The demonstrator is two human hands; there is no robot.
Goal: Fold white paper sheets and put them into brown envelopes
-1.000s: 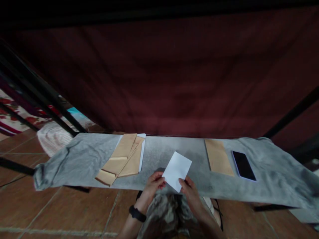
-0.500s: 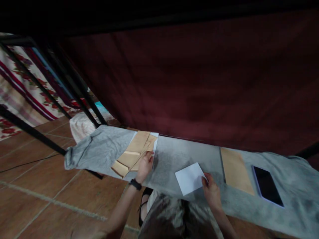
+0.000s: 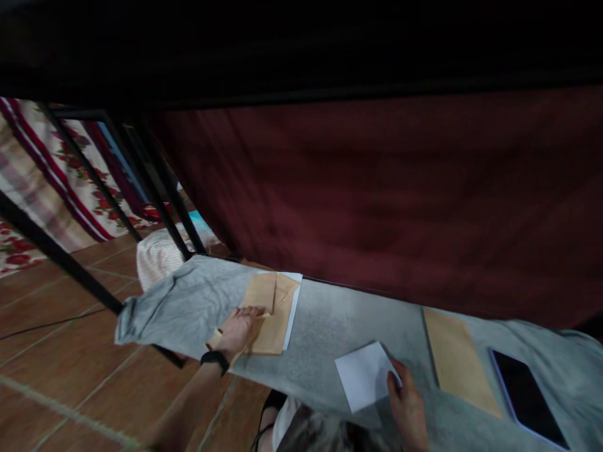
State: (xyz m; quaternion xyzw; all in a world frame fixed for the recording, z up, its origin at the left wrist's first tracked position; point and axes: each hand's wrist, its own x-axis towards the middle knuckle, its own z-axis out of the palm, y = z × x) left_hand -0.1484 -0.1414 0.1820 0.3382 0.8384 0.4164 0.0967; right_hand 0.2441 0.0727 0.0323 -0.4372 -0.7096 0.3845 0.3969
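My left hand (image 3: 241,328) lies palm down on several brown paper envelopes (image 3: 271,336), its fingers stretched out over them; its thumb is hidden. A sheet of white paper (image 3: 293,312) shows from under the envelopes' right edge. My right hand (image 3: 406,402) pinches the right edge of a folded white paper (image 3: 365,376) between thumb and fingers, low over the grey cloth (image 3: 330,326). To the right of that hand lies a single brown envelope (image 3: 461,361), apart from it.
A dark-screened phone (image 3: 527,395) lies at the right. Behind the cloth-covered surface hangs a dark red curtain (image 3: 377,207). Black metal bars (image 3: 61,257) stand at the left, with a striped cloth bundle (image 3: 160,254) beyond. A dark beam (image 3: 301,56) crosses overhead.
My left hand has moved left across the envelopes, from their right edge, and the upper ones have shifted. My right hand still holds the white paper. The view has tilted up slightly.
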